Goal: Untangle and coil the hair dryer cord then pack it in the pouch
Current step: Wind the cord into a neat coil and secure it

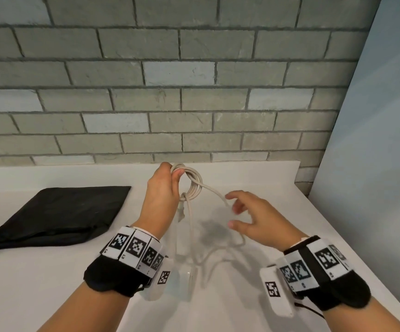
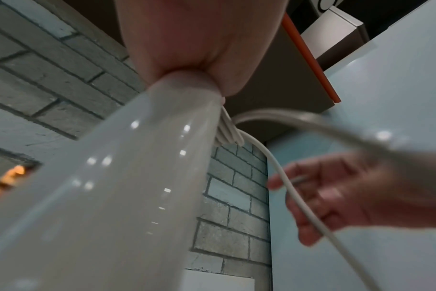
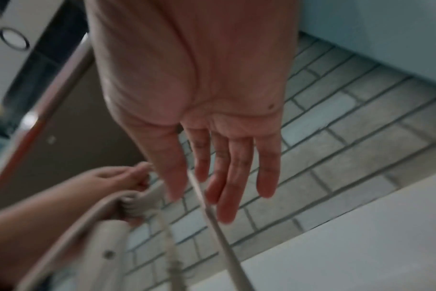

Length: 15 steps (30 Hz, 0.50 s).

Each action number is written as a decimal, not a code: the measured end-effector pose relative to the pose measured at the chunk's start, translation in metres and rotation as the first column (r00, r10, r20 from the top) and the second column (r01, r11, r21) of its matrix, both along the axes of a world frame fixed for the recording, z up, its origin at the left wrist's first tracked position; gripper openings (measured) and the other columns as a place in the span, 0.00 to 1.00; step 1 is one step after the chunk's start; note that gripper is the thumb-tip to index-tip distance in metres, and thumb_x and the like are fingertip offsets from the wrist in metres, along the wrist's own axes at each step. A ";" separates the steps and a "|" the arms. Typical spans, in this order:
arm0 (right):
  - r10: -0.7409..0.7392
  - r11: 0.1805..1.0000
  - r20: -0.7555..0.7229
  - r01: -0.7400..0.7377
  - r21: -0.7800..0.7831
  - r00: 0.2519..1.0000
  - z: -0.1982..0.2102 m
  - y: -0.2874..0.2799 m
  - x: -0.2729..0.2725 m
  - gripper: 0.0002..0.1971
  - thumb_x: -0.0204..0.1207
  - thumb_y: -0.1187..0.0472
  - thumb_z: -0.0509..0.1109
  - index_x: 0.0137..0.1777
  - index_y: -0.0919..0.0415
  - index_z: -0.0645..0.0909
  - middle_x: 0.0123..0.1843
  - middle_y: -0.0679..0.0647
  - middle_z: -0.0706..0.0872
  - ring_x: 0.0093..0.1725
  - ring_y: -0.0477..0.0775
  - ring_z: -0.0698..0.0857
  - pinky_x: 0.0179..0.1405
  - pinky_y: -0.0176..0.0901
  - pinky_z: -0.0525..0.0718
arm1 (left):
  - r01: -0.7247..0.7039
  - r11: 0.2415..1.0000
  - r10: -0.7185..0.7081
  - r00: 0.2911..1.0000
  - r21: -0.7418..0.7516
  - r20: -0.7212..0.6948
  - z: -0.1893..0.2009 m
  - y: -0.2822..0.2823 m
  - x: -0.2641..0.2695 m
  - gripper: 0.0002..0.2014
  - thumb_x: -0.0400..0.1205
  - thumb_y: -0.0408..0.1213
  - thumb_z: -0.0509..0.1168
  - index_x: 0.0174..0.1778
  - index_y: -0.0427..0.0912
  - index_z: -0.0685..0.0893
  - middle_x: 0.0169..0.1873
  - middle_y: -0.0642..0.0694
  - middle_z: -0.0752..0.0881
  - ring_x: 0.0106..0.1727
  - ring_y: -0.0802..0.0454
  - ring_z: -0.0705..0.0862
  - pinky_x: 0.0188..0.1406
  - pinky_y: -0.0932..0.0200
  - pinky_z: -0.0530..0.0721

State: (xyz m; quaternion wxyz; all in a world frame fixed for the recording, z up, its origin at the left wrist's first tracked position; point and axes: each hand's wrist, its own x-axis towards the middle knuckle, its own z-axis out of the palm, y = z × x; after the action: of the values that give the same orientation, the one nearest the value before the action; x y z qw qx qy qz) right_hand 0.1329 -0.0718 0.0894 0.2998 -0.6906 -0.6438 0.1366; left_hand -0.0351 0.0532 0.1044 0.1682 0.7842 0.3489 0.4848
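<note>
Grey brick wall [image 1: 146, 104] behind, white counter [image 1: 50, 271] below: left hand [image 1: 161, 195] clenches the coiled cord [image 1: 195, 185] so loops stay gathered; right hand [image 1: 254, 219], at three o'clock, fingers slack, lets loose cord slide; pouch [image 1: 57, 212] waits at nine o'clock.

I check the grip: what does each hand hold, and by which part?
The left hand grips the coiled loops of the cord at their top. The right hand is open, holding nothing.
</note>
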 end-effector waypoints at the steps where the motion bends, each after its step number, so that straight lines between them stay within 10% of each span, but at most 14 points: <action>1: 0.029 0.999 -0.069 -0.028 0.019 0.997 0.005 0.005 -0.011 0.18 0.73 0.61 0.70 0.62 0.53 0.73 0.44 0.49 0.80 0.48 0.50 0.82 0.53 0.39 0.78 | 0.005 1.000 -0.005 1.000 0.000 -0.003 0.000 -0.001 0.000 0.12 0.84 0.41 0.54 0.43 0.35 0.73 0.29 0.52 0.71 0.29 0.61 0.70 0.27 0.63 0.66; 7: 0.104 0.989 -0.638 -0.148 -0.016 0.763 0.001 0.017 -0.023 0.04 0.79 0.66 0.63 0.45 0.62 0.79 0.21 0.45 0.70 0.18 0.43 0.67 0.18 0.32 0.69 | -0.026 1.000 0.027 0.999 -0.014 0.024 0.002 0.000 -0.007 0.08 0.84 0.40 0.54 0.41 0.41 0.69 0.33 0.45 0.75 0.30 0.54 0.71 0.28 0.63 0.60; 15: -0.259 0.964 -0.213 0.266 0.006 0.942 -0.054 -0.003 0.059 0.08 0.74 0.61 0.71 0.32 0.54 0.82 0.24 0.52 0.76 0.25 0.48 0.70 0.25 0.34 0.68 | -0.049 0.998 0.050 0.998 -0.024 0.042 0.001 0.004 -0.008 0.10 0.84 0.37 0.56 0.43 0.33 0.73 0.34 0.41 0.75 0.32 0.47 0.71 0.27 0.61 0.58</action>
State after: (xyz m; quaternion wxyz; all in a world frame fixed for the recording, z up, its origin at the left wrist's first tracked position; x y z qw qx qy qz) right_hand 0.1919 -0.0745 0.0353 0.3935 -0.7466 -0.5131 0.1564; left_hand -0.0429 0.0575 0.1054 0.1726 0.7627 0.3702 0.5014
